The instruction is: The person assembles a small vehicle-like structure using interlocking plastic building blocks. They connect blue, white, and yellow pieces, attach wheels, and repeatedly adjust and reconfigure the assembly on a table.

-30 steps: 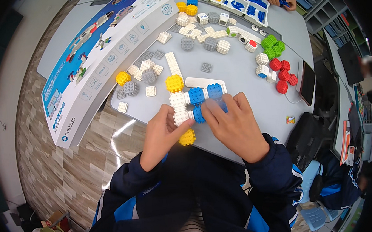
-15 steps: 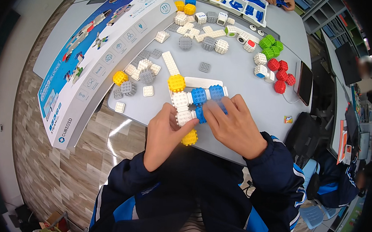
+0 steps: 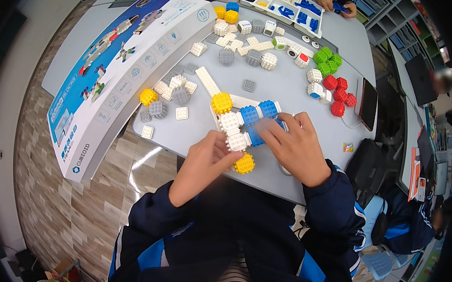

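Observation:
A joined model of studded building blocks lies near the front edge of the table. It has a yellow block [image 3: 222,103] at its far end, white blocks [image 3: 231,122] down its left side, blue blocks [image 3: 249,114] to the right and another yellow block [image 3: 245,164] nearest me. My left hand [image 3: 205,159] is closed on the lower white block [image 3: 237,141], thumb close to the near yellow one. With fingers bent, my right hand [image 3: 299,148] grips the blue blocks on the right; a fingertip there is blurred. A long white strip [image 3: 207,82] reaches out beyond the model.
Loose grey and white blocks lie to the left and behind. Green blocks [image 3: 327,61], red blocks [image 3: 339,95] and a phone [image 3: 366,104] are at right. A large box [image 3: 131,76] flanks the left. Beyond a parts tray [image 3: 272,9] are another person's hands [image 3: 345,9].
The block model has shifted slightly to the right, and both hands have moved with it. My right hand's fingers remain on the blue blocks.

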